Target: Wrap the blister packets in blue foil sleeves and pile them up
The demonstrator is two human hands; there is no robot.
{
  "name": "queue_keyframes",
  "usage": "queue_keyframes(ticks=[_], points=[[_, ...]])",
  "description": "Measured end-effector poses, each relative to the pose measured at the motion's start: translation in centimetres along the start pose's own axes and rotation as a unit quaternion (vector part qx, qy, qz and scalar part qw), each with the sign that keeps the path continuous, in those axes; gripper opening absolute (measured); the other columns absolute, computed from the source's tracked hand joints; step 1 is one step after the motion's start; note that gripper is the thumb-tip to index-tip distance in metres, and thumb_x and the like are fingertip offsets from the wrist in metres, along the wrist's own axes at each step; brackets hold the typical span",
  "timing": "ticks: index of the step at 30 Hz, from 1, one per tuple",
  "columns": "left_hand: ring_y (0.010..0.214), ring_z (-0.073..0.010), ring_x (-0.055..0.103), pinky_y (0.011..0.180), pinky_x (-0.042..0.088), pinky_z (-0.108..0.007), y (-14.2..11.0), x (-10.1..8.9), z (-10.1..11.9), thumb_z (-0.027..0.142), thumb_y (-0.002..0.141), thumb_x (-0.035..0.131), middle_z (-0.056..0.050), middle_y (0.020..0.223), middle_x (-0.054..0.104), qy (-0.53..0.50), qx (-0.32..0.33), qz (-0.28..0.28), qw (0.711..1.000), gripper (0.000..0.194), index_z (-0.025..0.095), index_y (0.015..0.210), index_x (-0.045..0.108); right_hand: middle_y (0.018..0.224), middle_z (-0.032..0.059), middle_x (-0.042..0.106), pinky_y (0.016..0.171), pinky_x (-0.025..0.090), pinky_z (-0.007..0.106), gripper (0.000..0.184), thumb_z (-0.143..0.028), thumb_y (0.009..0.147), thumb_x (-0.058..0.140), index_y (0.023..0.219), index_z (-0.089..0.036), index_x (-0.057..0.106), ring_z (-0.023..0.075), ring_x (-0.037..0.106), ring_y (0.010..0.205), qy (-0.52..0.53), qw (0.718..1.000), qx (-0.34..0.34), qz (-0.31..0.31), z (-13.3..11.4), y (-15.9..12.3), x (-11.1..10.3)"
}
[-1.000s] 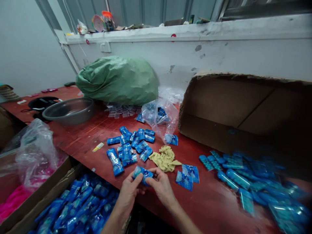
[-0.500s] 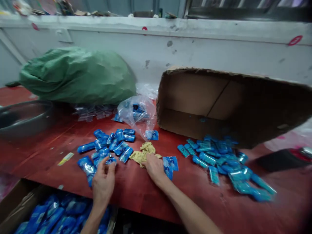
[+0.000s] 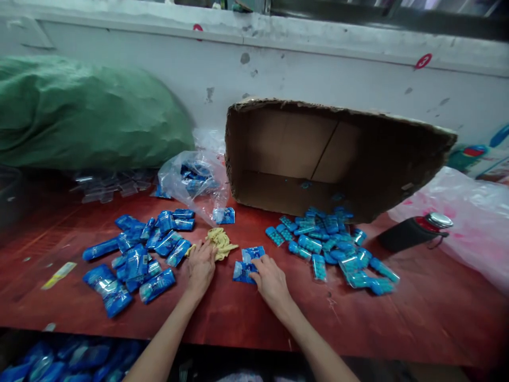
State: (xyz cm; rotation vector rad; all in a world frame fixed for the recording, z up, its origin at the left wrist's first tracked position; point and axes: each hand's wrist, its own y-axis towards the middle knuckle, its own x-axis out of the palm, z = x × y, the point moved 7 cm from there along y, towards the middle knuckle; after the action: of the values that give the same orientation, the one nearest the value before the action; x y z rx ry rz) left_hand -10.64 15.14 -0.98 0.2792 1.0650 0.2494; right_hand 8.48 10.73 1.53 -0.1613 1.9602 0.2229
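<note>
Have the left hand (image 3: 200, 265) palm down at the left edge of the crumpled yellow cloth (image 3: 220, 243), fingers stretched loosely over it; cannot tell whether any fold is gripped. Have the right hand (image 3: 270, 278) just right and in front of the cloth, thumb and fingers slightly parted, touching two flat blue printed packets (image 3: 240, 271) that overlap on the red surface (image 3: 238, 313); cannot tell whether either is pinched.

Can see, left of the cloth, a loose pile of filled blue packets (image 3: 137, 260), shiny and lying at various angles. Can make out a small yellow strip (image 3: 59, 276) farther left of it. Find blue capsule-shaped containers (image 3: 334, 233) heaped to the right of the cloth, with a black-sleeved bottle (image 3: 401, 236) lying tilted well beyond them.

Notice, behind the cloth and slightly left, a clear plastic bag (image 3: 170, 175) with blue packets inside. Can see a cardboard box (image 3: 286, 143) behind the cloth to the right, its open side facing forward, and a bulky green sack (image 3: 91, 111) well behind it to the left.
</note>
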Motion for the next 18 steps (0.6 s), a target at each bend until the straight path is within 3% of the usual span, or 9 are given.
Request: queue_keyframes(ticks=[5,8,10,12,15,18], points=[[0.115,-0.0296,0.043,0.095,0.032,-0.048,-0.7,-1.9,1.3,0.033,0.082,0.035,-0.015,0.113,0.059,-0.013,-0.018,0.048,0.999,0.034,0.016,0.098,0.059,0.077,0.004,0.059,0.062,0.038,0.026,0.017,-0.019,0.085,0.047,0.073,-0.021,0.059,0.0186,0.052,0.074,-0.036,0.998,-0.007,0.052,0.3,-1.1,1.1],[0.111,-0.0282,0.046,0.091,0.036,-0.044,-3.1,-3.3,2.3,0.04,0.076,0.046,-0.016,0.118,0.053,-0.134,-0.093,0.082,0.983,0.044,0.016,0.113,0.049,0.076,0.0044,0.058,0.063,0.037,0.026,0.018,-0.02,0.085,0.047,0.072,-0.021,0.059,0.0179,0.05,0.073,-0.018,0.995,-0.016,0.096,-0.2,-1.4,0.0],[0.09,-0.0244,0.058,0.076,0.046,-0.038,-5.3,-2.5,2.6,0.044,0.07,0.054,-0.014,0.105,0.059,-0.278,-0.205,0.042,0.937,0.051,0.015,0.111,0.048,0.077,0.0046,0.057,0.064,0.037,0.027,0.018,-0.021,0.085,0.047,0.074,-0.021,0.06,0.0178,0.049,0.073,0.005,0.992,-0.028,0.122,-0.7,-2.0,-1.1],[0.071,-0.0196,0.06,0.06,0.047,-0.031,-7.3,-0.7,3.6,0.047,0.063,0.059,-0.01,0.09,0.063,-0.398,-0.296,-0.04,0.868,0.051,0.014,0.102,0.053,0.076,0.0044,0.057,0.065,0.036,0.028,0.02,-0.021,0.086,0.045,0.074,-0.021,0.061,0.0175,0.048,0.073,0.038,0.989,-0.048,0.138,-1.5,-2.7,-2.0],[0.061,-0.0144,0.057,0.053,0.042,-0.024,-8.9,1.2,5.5,0.043,0.061,0.063,-0.005,0.074,0.065,-0.505,-0.35,-0.121,0.779,0.041,0.012,0.087,0.059,0.079,0.0044,0.057,0.069,0.037,0.029,0.019,-0.021,0.085,0.045,0.079,-0.022,0.063,0.0175,0.048,0.076,0.131,0.979,-0.06,0.144,-2.2,-3.6,-2.6],[0.059,-0.0115,0.055,0.053,0.039,-0.021,-9.1,1.7,6.1,0.038,0.063,0.064,-0.003,0.065,0.064,-0.559,-0.372,-0.124,0.731,0.031,0.012,0.08,0.062,0.095,0.0054,0.057,0.075,0.039,0.03,0.026,-0.021,0.078,0.053,0.104,-0.021,0.057,0.0179,0.05,0.084,0.316,0.94,0.014,0.13,-1.0,-3.4,-1.8]])
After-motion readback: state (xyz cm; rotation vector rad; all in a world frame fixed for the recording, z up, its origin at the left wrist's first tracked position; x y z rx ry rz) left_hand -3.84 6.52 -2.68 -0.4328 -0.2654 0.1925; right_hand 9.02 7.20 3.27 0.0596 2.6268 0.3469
